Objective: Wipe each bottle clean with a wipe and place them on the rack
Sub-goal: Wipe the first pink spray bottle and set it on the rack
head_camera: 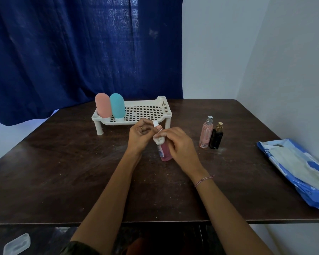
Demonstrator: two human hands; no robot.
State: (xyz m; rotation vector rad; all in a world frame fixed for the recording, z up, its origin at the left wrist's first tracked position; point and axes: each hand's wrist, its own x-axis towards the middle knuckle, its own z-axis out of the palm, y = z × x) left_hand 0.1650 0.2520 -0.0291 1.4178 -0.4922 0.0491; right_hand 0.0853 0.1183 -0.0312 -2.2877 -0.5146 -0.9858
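Two bottles on rack: a salmon bottle [103, 105] and a teal bottle [117, 105] are stood cap-down at the left end of the rack [151, 110]; the remainder of the grid is unoccupied.
Left hand [139, 135]: closed in a pinch on the white cap [155, 124] of the pink bottle [166, 153].
Pink bottle: held upright at table centre, in front of the rack; whether its base rests on the table [63, 172] cannot be told.
Right hand [180, 144]: curled round the wipe [158, 139], which is bunched against the bottle's neck.
Risk, cap: the cap could be loosened by twisting against the pinch, and liquid spilled.
Risk, slip: a damp bottle held only near the top could be dropped.
Spray bottles: a pink spray bottle [206, 134] and a black spray bottle [216, 138] are stood touching, right of the hands, judged not yet wiped.
Risk, knock: both are tall and narrow and could be toppled by a reaching right arm.
Pack of wipes [298, 170]: laid at the right table edge and partly cut off by the frame; it could be pushed off.
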